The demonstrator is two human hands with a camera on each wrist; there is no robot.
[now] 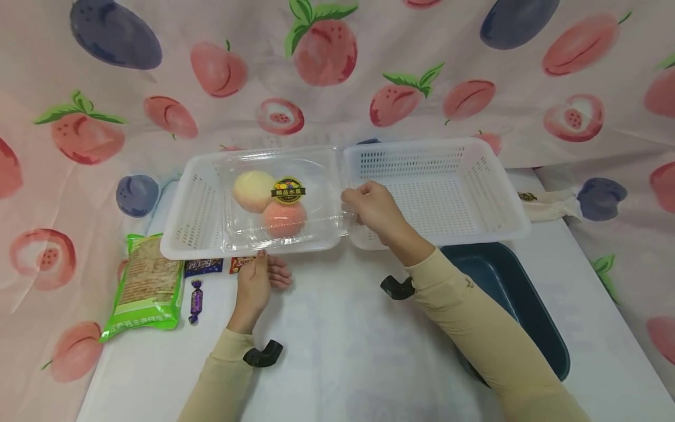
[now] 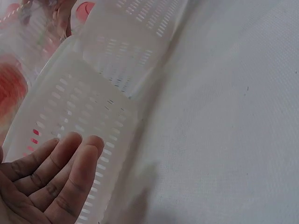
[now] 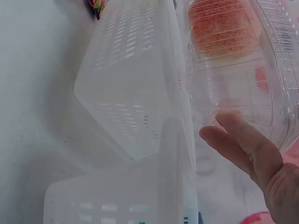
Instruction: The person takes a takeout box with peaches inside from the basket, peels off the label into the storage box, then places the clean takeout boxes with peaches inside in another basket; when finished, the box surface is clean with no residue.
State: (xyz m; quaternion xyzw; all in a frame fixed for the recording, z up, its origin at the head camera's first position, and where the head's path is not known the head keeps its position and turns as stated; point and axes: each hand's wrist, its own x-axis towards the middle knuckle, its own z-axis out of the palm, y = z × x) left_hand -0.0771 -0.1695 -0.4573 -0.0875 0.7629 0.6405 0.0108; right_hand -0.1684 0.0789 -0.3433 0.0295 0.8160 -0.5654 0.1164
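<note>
While green bag (image 1: 147,287) lies far left, we see left white basket (image 1: 192,214), left hand (image 1: 258,281) at its front wall, fingers loosely extended, gripping nothing. Over basket, clear container (image 1: 321,202), two round fruits (image 1: 285,220) showing through; right hand (image 1: 377,211) pinches its right edge. Then right white basket (image 1: 506,199), dark tray (image 1: 506,281) nearer us.

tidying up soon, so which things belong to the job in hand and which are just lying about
Likely in the job:
clear container, pinched by right hand
yellow fruit and pink fruit inside it
left white basket, left hand at its front

Apparently lying about:
right white basket
green bag
blue packet
red packet
purple sweet
dark tray
</note>
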